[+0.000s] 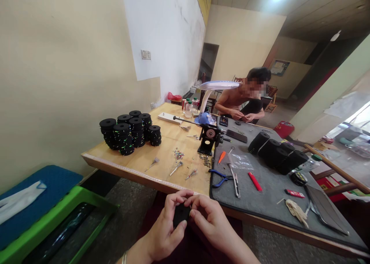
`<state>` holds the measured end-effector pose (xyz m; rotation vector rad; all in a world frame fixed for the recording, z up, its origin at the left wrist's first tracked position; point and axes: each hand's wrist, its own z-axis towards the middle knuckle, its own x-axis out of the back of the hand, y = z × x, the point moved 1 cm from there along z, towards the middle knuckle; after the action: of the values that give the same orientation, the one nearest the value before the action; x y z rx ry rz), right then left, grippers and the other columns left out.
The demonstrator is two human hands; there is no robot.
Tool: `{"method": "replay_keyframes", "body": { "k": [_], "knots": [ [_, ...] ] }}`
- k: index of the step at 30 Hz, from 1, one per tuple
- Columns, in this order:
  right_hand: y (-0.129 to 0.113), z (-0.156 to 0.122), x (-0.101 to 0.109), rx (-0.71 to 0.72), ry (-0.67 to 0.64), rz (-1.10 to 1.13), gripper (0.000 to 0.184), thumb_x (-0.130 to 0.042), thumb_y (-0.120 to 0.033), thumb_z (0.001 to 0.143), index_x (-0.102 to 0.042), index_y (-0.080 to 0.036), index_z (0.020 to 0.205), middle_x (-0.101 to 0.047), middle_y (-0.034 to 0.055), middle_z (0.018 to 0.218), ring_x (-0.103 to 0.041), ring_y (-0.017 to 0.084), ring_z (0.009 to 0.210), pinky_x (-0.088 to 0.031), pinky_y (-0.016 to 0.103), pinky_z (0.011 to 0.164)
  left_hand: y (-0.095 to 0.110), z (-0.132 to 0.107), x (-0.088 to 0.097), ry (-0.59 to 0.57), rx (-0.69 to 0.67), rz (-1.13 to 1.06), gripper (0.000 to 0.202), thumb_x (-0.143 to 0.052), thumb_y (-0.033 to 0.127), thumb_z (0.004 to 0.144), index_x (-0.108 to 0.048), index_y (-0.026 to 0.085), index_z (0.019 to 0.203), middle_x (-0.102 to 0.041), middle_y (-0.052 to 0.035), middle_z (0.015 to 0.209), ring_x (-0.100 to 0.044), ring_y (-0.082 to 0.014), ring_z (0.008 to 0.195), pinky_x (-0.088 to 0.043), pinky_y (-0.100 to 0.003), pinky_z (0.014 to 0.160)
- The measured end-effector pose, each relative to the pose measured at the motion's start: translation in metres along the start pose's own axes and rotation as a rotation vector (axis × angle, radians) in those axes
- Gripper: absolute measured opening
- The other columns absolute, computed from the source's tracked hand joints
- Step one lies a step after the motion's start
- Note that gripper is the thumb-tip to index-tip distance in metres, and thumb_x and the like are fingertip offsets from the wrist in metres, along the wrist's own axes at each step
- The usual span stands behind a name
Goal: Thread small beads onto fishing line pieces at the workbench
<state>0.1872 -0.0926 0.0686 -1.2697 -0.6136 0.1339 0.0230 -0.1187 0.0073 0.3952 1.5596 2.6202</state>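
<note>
My left hand [170, 225] is closed around a round black foam spool [180, 214], held over my lap just in front of the table edge. At the spool's right rim, the fingertips of my right hand [206, 216] are pinched together. A tiny yellowish bit shows near them, but what they grip is too small to make out. Past my hands, on the wood, lie small bristly bundles [191, 174] and a scatter of coloured beads [178, 153]. Blue-handled pliers [220, 178] and a pair of metal tweezers [236, 185] rest on the grey mat to the right.
Stacks of black spools [123, 137] stand at the table's left, more spools [273, 150] at the right. A black device with a dial [208, 138] and a desk lamp [206, 102] occupy the middle. Another person [243, 102] sits across. A green stool [86, 217] is at left.
</note>
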Motion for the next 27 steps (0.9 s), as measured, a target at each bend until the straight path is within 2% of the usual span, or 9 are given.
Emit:
{"method": "replay_keyframes", "body": {
  "k": [9, 19, 24, 27],
  "knots": [
    [0.000, -0.004, 0.001, 0.002, -0.002, -0.007, 0.014, -0.054, -0.009, 0.081, -0.054, -0.019, 0.073, -0.069, 0.0034, 0.095, -0.062, 0.018, 0.090, -0.044, 0.028, 0.082, 0.001, 0.000, -0.003, 0.020, -0.004, -0.037, 0.041, -0.050, 0.009, 0.081, -0.035, 0.024, 0.115, -0.045, -0.0141, 0.133, -0.043, -0.0308, 0.124, -0.032, -0.054, 0.103],
    [0.008, -0.004, 0.000, -0.005, -0.021, 0.128, 0.010, -0.058, -0.017, 0.083, -0.059, -0.018, 0.074, -0.069, 0.0041, 0.088, -0.063, 0.018, 0.087, -0.046, 0.030, 0.082, 0.001, 0.000, -0.010, 0.013, 0.025, -0.095, 0.038, -0.048, 0.013, 0.083, -0.034, 0.024, 0.117, -0.044, -0.0126, 0.128, -0.045, -0.0296, 0.119, -0.036, -0.050, 0.099],
    [0.011, -0.005, 0.000, -0.090, -0.020, 0.253, 0.016, -0.063, -0.030, 0.083, -0.060, -0.017, 0.074, -0.069, 0.0065, 0.091, -0.064, 0.018, 0.081, -0.049, 0.030, 0.075, 0.004, 0.001, -0.011, 0.006, 0.063, -0.150, 0.035, -0.047, 0.019, 0.087, -0.033, 0.024, 0.118, -0.044, -0.0117, 0.126, -0.046, -0.0283, 0.118, -0.035, -0.050, 0.101],
    [0.017, -0.005, 0.002, -0.193, -0.047, 0.450, 0.026, -0.060, -0.042, 0.084, -0.062, -0.016, 0.087, -0.068, 0.0078, 0.094, -0.064, 0.015, 0.069, -0.051, 0.028, 0.065, 0.004, 0.004, -0.012, 0.000, 0.072, -0.228, 0.030, -0.044, 0.027, 0.091, -0.033, 0.024, 0.118, -0.045, -0.0116, 0.125, -0.045, -0.0289, 0.121, -0.032, -0.052, 0.104]
  ]
}}
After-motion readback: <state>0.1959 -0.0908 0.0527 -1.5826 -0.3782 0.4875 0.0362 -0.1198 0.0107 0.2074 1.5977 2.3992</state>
